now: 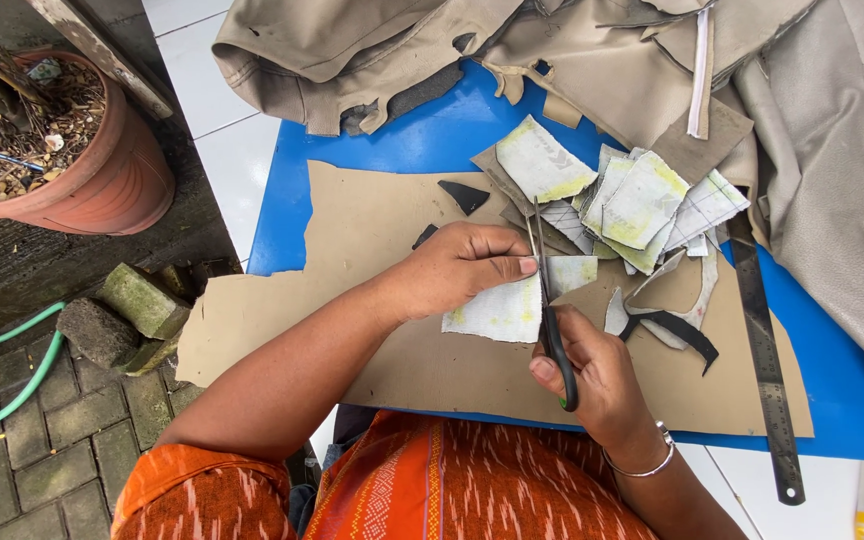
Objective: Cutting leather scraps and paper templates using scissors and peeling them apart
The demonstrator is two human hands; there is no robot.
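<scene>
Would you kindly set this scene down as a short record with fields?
Left hand: holds a white patch flat
Right hand: holds scissors, blades at the patch's edge
Surface: brown card on a blue table
Nearby: cut patches, steel ruler, beige fabric
Floor: clay pot, green hose
</scene>
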